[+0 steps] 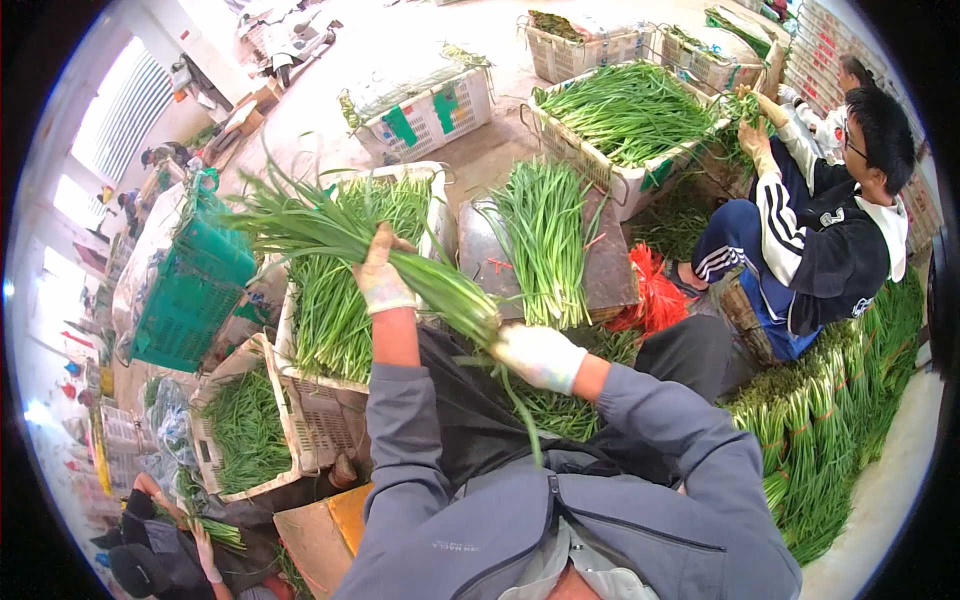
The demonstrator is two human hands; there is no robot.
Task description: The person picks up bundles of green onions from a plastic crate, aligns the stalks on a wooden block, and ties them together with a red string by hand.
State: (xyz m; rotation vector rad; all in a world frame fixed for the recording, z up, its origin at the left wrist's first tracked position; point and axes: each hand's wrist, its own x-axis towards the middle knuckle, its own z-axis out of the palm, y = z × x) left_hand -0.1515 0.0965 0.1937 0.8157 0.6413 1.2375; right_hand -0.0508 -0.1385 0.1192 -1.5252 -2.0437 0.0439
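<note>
My left hand [384,271], in a pale work glove, grips a bunch of garlic chives [442,289] around its middle. The leafy end fans out to the upper left, over a white plastic crate. At the stem ends, my right hand [541,358], also gloved, closes on the bunch; its fingertips are partly hidden. One loose leaf [523,412] hangs down below this hand. In front of me a second pile of garlic chives [541,240] lies on a low board [480,247], with red ties [501,264] beside and on it.
A white crate [330,405] of chives stands at my left, another crate [291,442] beyond it. A red bundle of plastic strips [651,289] sits right of the board. A co-worker [817,217] sits at the right, near tied chive bundles [817,427]. Another person [161,540] works at lower left.
</note>
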